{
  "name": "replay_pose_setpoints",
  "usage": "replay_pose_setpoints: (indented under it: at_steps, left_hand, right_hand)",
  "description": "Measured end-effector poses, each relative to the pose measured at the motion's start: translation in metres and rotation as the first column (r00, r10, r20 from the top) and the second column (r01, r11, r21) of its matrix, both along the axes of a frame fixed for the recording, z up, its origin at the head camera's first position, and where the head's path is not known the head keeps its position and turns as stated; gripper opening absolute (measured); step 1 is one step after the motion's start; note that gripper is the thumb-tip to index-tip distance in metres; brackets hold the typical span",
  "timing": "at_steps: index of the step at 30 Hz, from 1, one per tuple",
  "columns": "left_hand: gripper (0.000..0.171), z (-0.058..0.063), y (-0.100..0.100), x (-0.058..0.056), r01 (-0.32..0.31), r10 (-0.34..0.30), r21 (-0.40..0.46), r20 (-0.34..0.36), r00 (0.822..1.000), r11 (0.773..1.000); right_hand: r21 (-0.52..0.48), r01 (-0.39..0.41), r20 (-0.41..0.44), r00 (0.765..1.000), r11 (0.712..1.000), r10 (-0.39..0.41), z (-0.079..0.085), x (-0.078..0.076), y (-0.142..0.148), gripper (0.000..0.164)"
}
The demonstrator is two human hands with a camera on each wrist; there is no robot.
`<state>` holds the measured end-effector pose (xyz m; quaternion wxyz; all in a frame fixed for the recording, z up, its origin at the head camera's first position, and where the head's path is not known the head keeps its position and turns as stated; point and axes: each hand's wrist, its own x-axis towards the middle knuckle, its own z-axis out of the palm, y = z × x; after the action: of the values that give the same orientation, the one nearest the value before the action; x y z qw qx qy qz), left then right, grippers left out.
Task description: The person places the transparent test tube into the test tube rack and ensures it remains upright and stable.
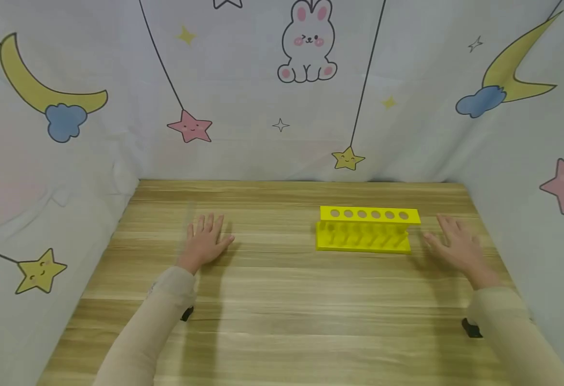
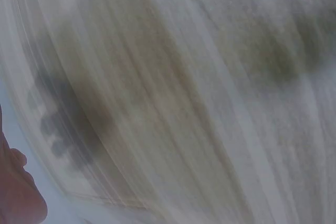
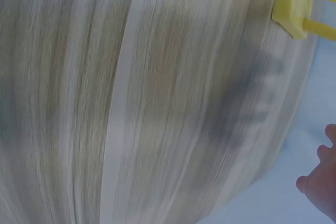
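Note:
My left hand (image 1: 205, 244) is over the left part of the wooden table, fingers spread and nothing in its grasp. A faint, clear narrow strip (image 1: 191, 208) shows just beyond its fingers. Spread in the same way, my right hand (image 1: 458, 246) is just right of a yellow test tube rack (image 1: 369, 215), apart from it. The rack stands upright, with a row of several round holes along its top and pegs along its base. In the right wrist view, an end of the rack (image 3: 294, 9) and my fingertips (image 3: 304, 183) appear at the right edge.
The wood-grain table (image 1: 282, 300) reaches back to a white curtain (image 1: 248, 80) printed with stars, moons and a rabbit. The curtain also runs along both sides. Small black pieces (image 1: 472, 328) show under the cream sleeves (image 1: 509, 316).

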<state>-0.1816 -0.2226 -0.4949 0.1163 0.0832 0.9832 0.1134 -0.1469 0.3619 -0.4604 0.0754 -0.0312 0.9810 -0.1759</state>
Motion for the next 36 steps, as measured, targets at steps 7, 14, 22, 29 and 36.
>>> replay_pose_setpoints:
  at_steps: [7,14,22,29,36]
  left_hand:
    - [0.072,-0.003,-0.001,0.000,0.002,-0.002,0.023,-0.022,1.000,1.000]
    - [0.068,-0.006,0.000,0.000,0.005,0.002,0.058,-0.125,0.992,0.998]
    - [0.063,-0.010,0.007,0.003,-0.004,0.021,0.095,-0.182,0.983,0.995]
    - [0.061,-0.013,0.010,0.004,-0.009,0.033,0.115,-0.212,0.977,0.993]
    - [0.058,-0.017,0.014,0.003,-0.021,0.063,0.163,-0.254,0.965,0.986]
  right_hand:
    - [-0.138,0.022,-0.062,0.998,0.990,-0.031,0.001,-0.003,-0.012,0.071]
    - [-0.333,0.118,-0.051,0.988,0.935,-0.143,-0.001,-0.007,-0.025,0.068]
    - [-0.415,0.143,-0.094,0.975,0.899,-0.199,-0.008,-0.012,-0.037,0.064]
    - [-0.486,0.167,-0.101,0.964,0.858,-0.245,-0.013,-0.014,-0.047,0.060]
    - [-0.549,0.177,-0.125,0.949,0.817,-0.290,-0.013,-0.018,-0.055,0.056]
